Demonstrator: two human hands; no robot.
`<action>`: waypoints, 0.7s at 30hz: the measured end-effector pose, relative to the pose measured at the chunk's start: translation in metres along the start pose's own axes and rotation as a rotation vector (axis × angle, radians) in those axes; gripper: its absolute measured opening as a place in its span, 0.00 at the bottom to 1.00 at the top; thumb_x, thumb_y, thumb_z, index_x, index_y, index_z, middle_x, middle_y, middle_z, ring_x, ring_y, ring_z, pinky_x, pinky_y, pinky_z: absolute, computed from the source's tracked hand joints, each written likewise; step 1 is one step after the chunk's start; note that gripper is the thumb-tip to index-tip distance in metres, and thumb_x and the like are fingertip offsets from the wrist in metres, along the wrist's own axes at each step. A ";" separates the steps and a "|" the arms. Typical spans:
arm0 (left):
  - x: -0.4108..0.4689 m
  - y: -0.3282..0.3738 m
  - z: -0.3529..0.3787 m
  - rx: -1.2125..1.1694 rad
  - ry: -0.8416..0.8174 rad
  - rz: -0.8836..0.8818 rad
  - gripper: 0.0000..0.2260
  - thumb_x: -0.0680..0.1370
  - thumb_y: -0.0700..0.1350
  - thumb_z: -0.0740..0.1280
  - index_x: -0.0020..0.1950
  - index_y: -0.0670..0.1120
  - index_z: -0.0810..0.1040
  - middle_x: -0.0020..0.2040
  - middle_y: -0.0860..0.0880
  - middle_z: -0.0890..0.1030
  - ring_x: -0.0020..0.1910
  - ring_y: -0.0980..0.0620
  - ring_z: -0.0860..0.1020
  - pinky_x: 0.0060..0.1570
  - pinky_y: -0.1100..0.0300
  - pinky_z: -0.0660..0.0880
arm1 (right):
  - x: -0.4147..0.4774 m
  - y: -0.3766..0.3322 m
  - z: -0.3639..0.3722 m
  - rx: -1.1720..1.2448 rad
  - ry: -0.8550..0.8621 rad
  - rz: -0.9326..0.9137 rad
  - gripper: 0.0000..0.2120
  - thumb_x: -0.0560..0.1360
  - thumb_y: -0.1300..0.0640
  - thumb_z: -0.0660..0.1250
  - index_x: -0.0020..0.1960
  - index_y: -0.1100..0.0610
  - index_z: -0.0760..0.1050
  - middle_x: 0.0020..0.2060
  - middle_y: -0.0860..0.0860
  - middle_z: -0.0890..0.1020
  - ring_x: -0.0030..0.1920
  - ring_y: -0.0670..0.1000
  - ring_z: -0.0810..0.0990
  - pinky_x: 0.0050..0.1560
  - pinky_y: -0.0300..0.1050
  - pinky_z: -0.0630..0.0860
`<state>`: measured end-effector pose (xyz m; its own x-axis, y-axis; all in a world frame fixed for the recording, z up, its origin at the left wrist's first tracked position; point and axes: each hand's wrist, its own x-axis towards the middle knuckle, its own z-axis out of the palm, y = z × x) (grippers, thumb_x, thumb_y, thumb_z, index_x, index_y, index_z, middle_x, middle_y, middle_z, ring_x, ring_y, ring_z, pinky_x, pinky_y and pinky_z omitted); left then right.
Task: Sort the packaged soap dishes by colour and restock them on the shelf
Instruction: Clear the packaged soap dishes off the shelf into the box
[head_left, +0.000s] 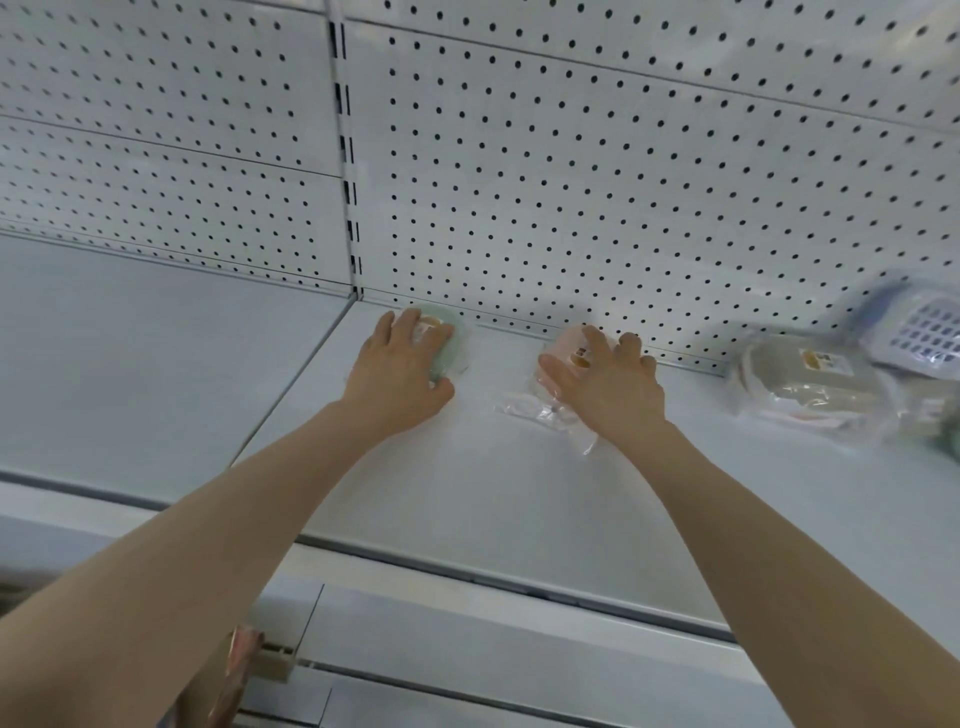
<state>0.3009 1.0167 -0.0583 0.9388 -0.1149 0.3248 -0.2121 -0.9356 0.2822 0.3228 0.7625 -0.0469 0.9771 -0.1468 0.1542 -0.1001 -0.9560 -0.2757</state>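
Observation:
A pale green packaged soap dish (451, 332) lies at the back of the white shelf (467, 493), against the pegboard. My left hand (402, 371) covers it, fingers curled over its top and thumb at its near side. About a hand's width to the right lies a pink packaged soap dish (563, 349) in a clear bag. My right hand (605, 384) holds it from above, fingers spread and bent over it. Loose clear wrap trails out under that wrist.
At the right end of the shelf lies a blurred heap of more packaged dishes: a beige one (810, 374), a blue-and-white one (919, 327) behind it. A white pegboard wall (571, 182) backs the shelf. A second shelf panel (130, 353) adjoins on the left.

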 end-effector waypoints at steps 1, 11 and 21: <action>-0.002 -0.002 -0.001 0.036 -0.020 -0.020 0.31 0.70 0.57 0.58 0.73 0.52 0.66 0.73 0.41 0.62 0.70 0.35 0.62 0.65 0.41 0.68 | 0.000 -0.005 0.000 0.003 -0.063 0.029 0.36 0.67 0.24 0.54 0.68 0.42 0.63 0.65 0.53 0.64 0.61 0.60 0.66 0.56 0.54 0.70; -0.062 -0.015 -0.030 -0.022 0.048 -0.140 0.24 0.73 0.51 0.65 0.69 0.57 0.67 0.71 0.48 0.63 0.56 0.39 0.72 0.54 0.50 0.71 | -0.046 -0.046 -0.004 0.102 -0.022 -0.052 0.28 0.68 0.48 0.69 0.65 0.48 0.65 0.64 0.53 0.64 0.57 0.62 0.69 0.57 0.56 0.72; -0.222 -0.087 -0.122 -0.208 0.308 -0.151 0.26 0.75 0.58 0.63 0.72 0.55 0.67 0.72 0.45 0.65 0.59 0.40 0.73 0.55 0.49 0.74 | -0.224 -0.135 -0.011 0.408 0.161 -0.374 0.28 0.68 0.47 0.70 0.66 0.47 0.68 0.72 0.51 0.61 0.61 0.59 0.73 0.61 0.49 0.69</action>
<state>0.0774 1.1643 -0.0450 0.8452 0.1537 0.5119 -0.1579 -0.8432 0.5139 0.1153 0.9214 -0.0334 0.8880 0.1154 0.4451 0.3586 -0.7797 -0.5134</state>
